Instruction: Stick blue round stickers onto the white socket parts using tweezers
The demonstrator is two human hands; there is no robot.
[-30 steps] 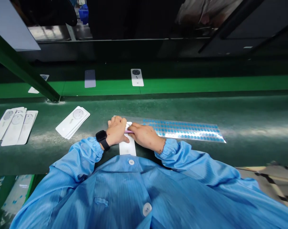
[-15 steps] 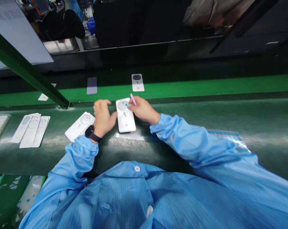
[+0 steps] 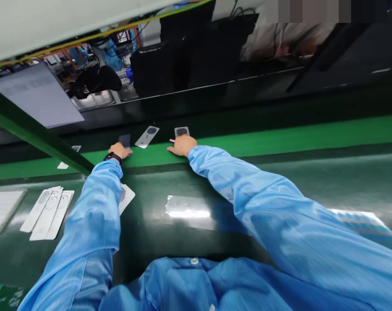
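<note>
My left hand (image 3: 119,150), wearing a dark wristband, is at the lower end of a thin grey phone-shaped panel (image 3: 125,140) on the green strip; its fingers close at the panel's edge and partly hide behind it. Over the lower part of a white phone back panel (image 3: 182,129) with a dark round camera area lies my right hand (image 3: 184,145). A pink pen-like tool (image 3: 172,140) pokes out to the left of that hand, held in its fingers. Between both hands, another white phone back panel (image 3: 147,137) rests tilted on the strip.
Several white phone panels (image 3: 49,214) overlap at the left, beside a white tray-like stack (image 3: 4,209). Another white panel (image 3: 126,198) is partly under my left sleeve. A clear film sheet (image 3: 191,211) lies mid-bench. A green post (image 3: 43,127) slants across the left.
Both hands have moved forward from the bench to the green strip. The white panel that was between them now lies on the strip, tilted. The view has shifted upward.
</note>
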